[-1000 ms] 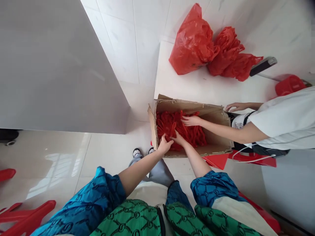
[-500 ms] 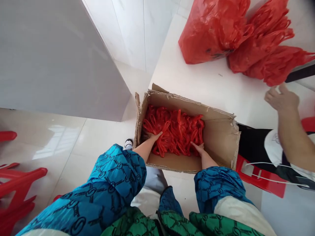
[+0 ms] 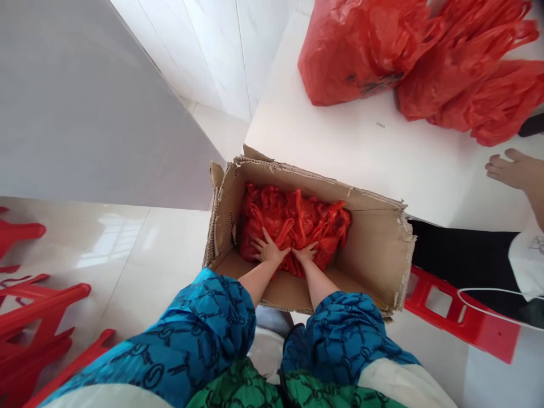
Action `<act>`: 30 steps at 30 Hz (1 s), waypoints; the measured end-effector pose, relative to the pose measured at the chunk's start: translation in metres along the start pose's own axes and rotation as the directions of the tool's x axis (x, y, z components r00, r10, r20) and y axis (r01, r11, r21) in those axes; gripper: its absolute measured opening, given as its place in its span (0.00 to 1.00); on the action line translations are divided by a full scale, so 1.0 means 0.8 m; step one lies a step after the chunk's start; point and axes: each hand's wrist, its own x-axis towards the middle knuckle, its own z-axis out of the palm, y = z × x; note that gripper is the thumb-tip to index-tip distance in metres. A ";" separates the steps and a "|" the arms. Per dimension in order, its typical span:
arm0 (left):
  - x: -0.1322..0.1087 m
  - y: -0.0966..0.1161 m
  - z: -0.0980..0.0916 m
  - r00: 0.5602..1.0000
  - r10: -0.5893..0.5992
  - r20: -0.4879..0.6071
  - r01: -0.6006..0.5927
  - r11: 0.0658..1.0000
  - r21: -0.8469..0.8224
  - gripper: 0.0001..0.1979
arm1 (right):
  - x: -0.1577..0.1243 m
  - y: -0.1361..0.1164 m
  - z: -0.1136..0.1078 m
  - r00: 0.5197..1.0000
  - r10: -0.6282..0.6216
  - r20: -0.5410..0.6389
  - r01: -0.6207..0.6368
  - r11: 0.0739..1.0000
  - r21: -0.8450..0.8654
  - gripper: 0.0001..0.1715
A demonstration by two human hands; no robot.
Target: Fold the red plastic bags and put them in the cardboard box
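Red plastic bags (image 3: 297, 212) lie bunched together inside an open cardboard box (image 3: 374, 249), filling its left and middle part. My left hand (image 3: 270, 249) rests on the bags with its fingers spread. Close beside it, my right hand (image 3: 305, 253) lies on the same bags, fingers also apart, its thumb near the left thumb. Neither hand grips a bag. What the bags contain is hidden. The right end of the box shows bare cardboard.
Larger full red bags (image 3: 361, 56) stand on the white table (image 3: 340, 147) behind the box. Another person's hand (image 3: 510, 168) is at the far right, near a red stool (image 3: 467, 317). A grey panel (image 3: 102, 113) stands left; more red stools (image 3: 46, 306) are on the floor.
My left hand has come out from the bags' left side and now lies spread on top. My right hand has moved left towards it. The other person's hand has shifted right.
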 end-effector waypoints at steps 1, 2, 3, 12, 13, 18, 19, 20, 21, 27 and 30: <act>0.001 0.005 0.009 1.000 -0.023 0.009 0.023 1.000 0.011 0.71 | 0.004 -0.002 0.009 1.000 0.016 -0.025 -0.016 1.000 -0.013 0.26; 0.004 0.009 0.018 0.998 -0.053 0.015 0.052 0.998 0.022 0.71 | 0.008 -0.002 0.016 0.999 0.027 -0.046 -0.028 0.999 -0.023 0.26; 0.009 0.013 0.026 0.996 -0.083 0.015 0.083 0.996 0.031 0.70 | 0.011 -0.001 0.022 0.997 0.032 -0.063 -0.034 0.999 -0.029 0.27; 0.055 0.011 0.040 0.990 -0.122 -0.067 0.128 0.988 0.088 0.55 | 0.026 0.018 0.029 0.997 0.033 -0.067 -0.033 0.999 0.000 0.31; 0.059 0.005 0.035 0.991 -0.111 -0.079 0.117 0.989 0.086 0.54 | 0.025 0.015 0.032 0.998 0.037 -0.055 -0.037 0.999 0.003 0.34; 0.070 -0.029 0.009 0.991 -0.061 -0.118 0.069 0.995 0.066 0.47 | 0.010 0.001 0.054 0.999 0.006 0.039 -0.006 1.000 0.005 0.74; 0.072 -0.034 0.006 0.992 -0.058 -0.116 0.066 0.996 0.063 0.43 | 0.006 -0.002 0.057 0.998 -0.008 0.060 0.008 1.000 0.001 0.77; 0.073 -0.037 0.003 0.992 -0.055 -0.111 0.062 0.996 0.060 0.38 | 0.003 -0.003 0.060 0.997 -0.021 0.080 0.021 1.000 -0.006 0.78; 0.075 -0.040 0.001 0.993 -0.051 -0.103 0.057 0.997 0.056 0.33 | 0.000 -0.005 0.062 0.995 -0.034 0.097 0.036 0.999 -0.014 0.76; 0.092 -0.050 -0.015 0.999 -0.042 -0.028 0.043 0.999 0.027 0.23 | 0.000 -0.007 0.053 0.999 -0.037 0.036 0.039 0.997 -0.070 0.28; 0.097 -0.056 -0.027 1.000 -0.026 0.008 0.026 1.000 0.001 0.21 | 0.003 -0.005 0.042 0.999 -0.026 -0.020 0.024 0.997 -0.077 0.23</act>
